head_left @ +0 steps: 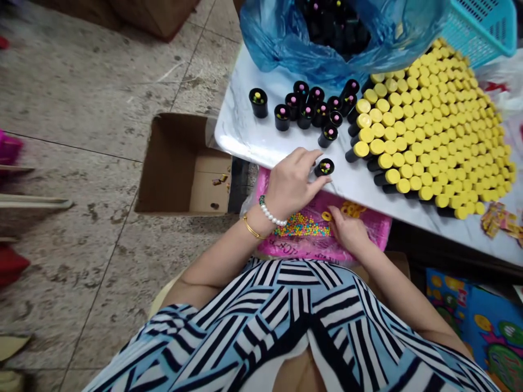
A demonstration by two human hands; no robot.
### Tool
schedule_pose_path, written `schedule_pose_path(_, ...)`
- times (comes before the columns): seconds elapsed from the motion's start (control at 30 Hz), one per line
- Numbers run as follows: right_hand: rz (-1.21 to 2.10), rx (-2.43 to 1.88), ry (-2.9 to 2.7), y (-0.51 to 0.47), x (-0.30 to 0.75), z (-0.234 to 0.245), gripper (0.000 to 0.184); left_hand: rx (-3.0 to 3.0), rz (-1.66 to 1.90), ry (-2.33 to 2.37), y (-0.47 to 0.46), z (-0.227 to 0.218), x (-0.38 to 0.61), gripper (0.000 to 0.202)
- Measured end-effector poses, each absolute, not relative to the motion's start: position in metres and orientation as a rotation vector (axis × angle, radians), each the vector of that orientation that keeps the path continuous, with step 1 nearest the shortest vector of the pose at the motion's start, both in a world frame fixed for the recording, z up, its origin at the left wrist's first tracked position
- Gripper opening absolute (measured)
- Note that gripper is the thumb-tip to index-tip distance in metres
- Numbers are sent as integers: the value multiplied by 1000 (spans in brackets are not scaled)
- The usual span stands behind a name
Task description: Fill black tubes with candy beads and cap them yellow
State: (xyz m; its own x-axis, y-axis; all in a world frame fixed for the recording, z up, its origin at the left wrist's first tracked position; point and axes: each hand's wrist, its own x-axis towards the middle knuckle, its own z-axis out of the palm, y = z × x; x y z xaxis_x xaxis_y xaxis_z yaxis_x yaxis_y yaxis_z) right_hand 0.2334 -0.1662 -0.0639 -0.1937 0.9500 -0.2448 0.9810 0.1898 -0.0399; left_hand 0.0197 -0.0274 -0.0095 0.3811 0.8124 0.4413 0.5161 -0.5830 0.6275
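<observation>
Head view, the only one.

Left hand [291, 182]: thumb and forefinger pinched on one open black tube [325, 167], other fingers loosely curled. The tube stands upright at the near edge of the table [245, 136], at 2 o'clock from the hand, with coloured bits visible in its mouth. Pearl and gold bracelets on that wrist.

Right hand [348, 228]: palm down on the pink bag [370, 224] in the lap, below the table edge. Fingertips point to 10 o'clock, touching or just beside a loose yellow cap [326, 216]. Can't tell whether it has actually gripped the cap; the fingers are half-curled.

Around them:
- Beads [301, 224], multicoloured, on the pink bag at 9 o'clock from the right hand.
- More caps [352, 208] at 12 o'clock from the right hand.
- Open tubes [304, 109] clustered at 12 o'clock from the held tube, well apart from it.
- Capped tubes [441, 125] lying stacked, yellow ends facing the camera, at 2 o'clock.
- Blue bag [281, 38] with more black tubes at the far table edge, teal basket [486, 27] beside it.
- Box [180, 163] on the floor at 9 o'clock from the left hand.
</observation>
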Motion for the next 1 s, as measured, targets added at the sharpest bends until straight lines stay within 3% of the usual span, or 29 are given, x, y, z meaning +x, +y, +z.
schedule_pose_path(0.23,-262,1649,2840,-174,237,-49,31,2244,1106,1054,-24,-14,18,37)
schedule_pose_path(0.37,-551,2152,3115,-158,225,-10,25,2193,1137,998,-22,-10,22,32)
schedule_pose_path(0.5,-680,2869,2873,-133,215,16,8,2197,1138,988,-22,-11,23,29)
schedule_pose_path(0.63,-1259,3245,2226,-104,214,13,23,2196,1165,1004,-22,-15,24,29)
schedule_pose_path(0.8,-2025,3073,2060,-81,208,25,33,2191,1190,997,-21,-18,23,27)
schedule_pose_path(1.0,-2209,2902,2061,-84,202,50,16,2209,1166,979,-18,-18,18,24)
